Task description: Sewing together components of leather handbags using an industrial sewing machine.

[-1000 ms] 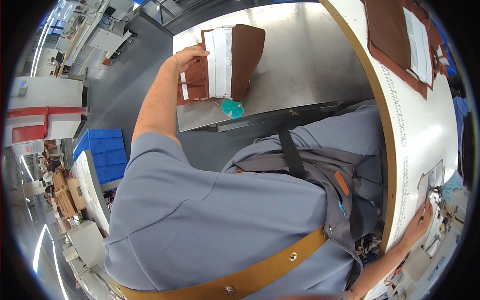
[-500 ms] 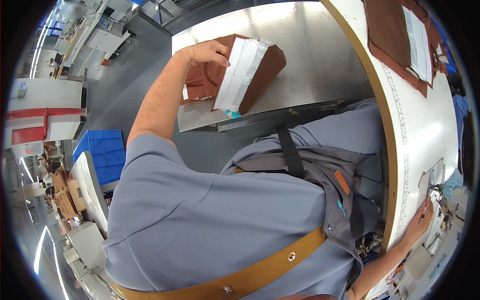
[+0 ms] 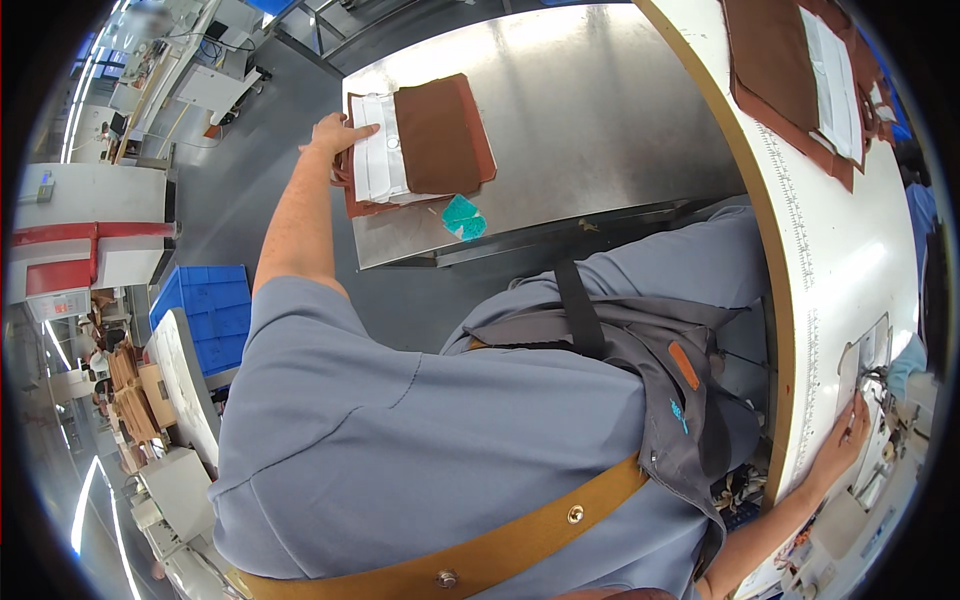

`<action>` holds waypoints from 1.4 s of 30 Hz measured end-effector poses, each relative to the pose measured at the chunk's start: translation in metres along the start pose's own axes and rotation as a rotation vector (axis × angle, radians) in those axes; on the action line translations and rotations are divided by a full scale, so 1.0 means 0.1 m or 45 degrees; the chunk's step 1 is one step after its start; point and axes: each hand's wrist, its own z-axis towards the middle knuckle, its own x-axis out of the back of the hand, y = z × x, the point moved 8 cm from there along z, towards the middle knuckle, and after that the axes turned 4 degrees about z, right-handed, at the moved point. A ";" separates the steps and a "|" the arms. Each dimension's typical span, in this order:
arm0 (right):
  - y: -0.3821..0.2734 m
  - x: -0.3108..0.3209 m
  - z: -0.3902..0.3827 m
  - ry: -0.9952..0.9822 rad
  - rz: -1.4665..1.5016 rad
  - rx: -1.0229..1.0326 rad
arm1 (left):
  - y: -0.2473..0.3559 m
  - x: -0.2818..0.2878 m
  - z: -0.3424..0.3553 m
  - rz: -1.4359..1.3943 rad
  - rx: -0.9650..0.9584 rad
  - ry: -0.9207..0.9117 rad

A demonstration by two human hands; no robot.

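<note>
**Left hand flat on a stack of brown pieces, right hand at the sewing machine**

The left hand (image 3: 338, 135) reaches far out to the person's left and lies on the near edge of a stack of brown pieces (image 3: 420, 145). Its grip is wide and closes on nothing: the fingers are stretched flat over the white liner, pressing down rather than pinching, which seems meant to square the stack or keep it from sliding on the smooth surface. The stack lies flat on a steel table (image 3: 600, 110), close to its front left corner. The top piece is a matte brown rectangle, leather-like, with a reddish edge; beneath it a white liner sheet (image 3: 378, 160) shows on the left side, and more brown layers peek out below. Just beside the stack, toward the table's front edge, lies a small teal scrap (image 3: 462, 217), crumpled and thin.

The right hand (image 3: 845, 445) rests palm down on the white table (image 3: 850, 270), by the metal plate of a sewing machine (image 3: 880, 370); the fingers look extended, but whether the grip holds anything cannot be told at this size. At the far end of the white table lie more brown panels with white liners (image 3: 800, 70), laid flat and overlapping. A blue plastic crate (image 3: 200, 305) stands on the floor to the left.
</note>
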 end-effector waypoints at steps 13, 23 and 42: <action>-0.50 0.12 -0.09 0.133 0.209 -0.142 | 4.42 1.20 -1.98 -0.735 -1.693 0.469; -0.67 0.26 -0.02 0.260 0.244 -0.022 | 7.26 0.76 -3.77 -0.415 -2.463 0.551; -2.62 -0.65 1.81 0.098 0.077 0.672 | 7.33 0.59 -3.38 -1.895 -1.817 -1.063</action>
